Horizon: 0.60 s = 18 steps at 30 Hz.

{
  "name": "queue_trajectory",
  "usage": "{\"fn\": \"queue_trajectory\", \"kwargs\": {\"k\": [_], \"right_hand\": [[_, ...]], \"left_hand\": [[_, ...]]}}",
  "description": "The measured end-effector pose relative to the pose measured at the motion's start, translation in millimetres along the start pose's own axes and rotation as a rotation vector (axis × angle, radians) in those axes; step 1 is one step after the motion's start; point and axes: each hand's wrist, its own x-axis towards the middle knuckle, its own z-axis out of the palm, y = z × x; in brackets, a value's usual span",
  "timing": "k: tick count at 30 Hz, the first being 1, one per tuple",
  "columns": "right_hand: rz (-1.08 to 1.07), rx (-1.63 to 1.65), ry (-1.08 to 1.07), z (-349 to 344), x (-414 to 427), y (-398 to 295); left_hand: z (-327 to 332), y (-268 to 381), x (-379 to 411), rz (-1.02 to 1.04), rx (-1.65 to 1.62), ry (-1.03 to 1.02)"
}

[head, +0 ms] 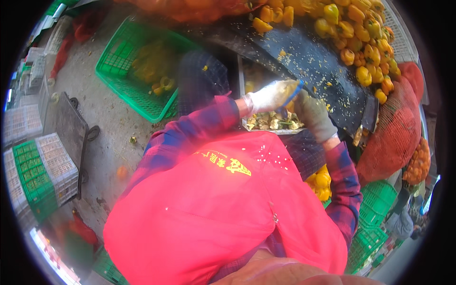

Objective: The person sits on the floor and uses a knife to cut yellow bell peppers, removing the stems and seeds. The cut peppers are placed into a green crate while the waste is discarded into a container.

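Observation:
My left hand (272, 95), in a white glove with yellowish stains, is held over a metal tray (292, 131). A thin blue strip (295, 94) runs along its fingertips; blur hides whether it is part of a tool or the glove. Close beside it, my right hand (313, 113) wears a dirty grey glove, its fingers curled and mostly turned from view. Low between the hands shows a bit of orange bell pepper (290, 106), and I cannot tell which hand touches it. Pepper cores (274, 122) with pale seeds and green stems lie in the tray.
A dark seed-strewn work surface (299, 50) carries heaped yellow-orange bell peppers (367, 46). Red mesh sacks (392, 131) stand right. A green crate (124, 94) holding peppers is at left, beyond it a wheeled platform cart (67, 124) and stacked crates (35, 174). More yellow peppers (320, 183) sit by my right forearm.

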Motion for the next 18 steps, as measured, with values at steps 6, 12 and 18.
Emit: {"fn": "queue_trajectory", "kwargs": {"k": [6,12,18], "right_hand": [[-0.126,0.068,0.079,-5.8,-16.8,-27.1],[0.004,-0.039,0.114,1.6,-19.0,-35.2],[0.245,0.684,0.165,9.8,-20.9,-47.1]], "left_hand": [[-9.5,6.0,-19.2,-0.262,-0.249,-0.263],[-11.0,20.6,-25.2,-0.146,-0.185,-0.265],[-19.8,16.9,-23.7,-0.161,-0.142,-0.340]]}}
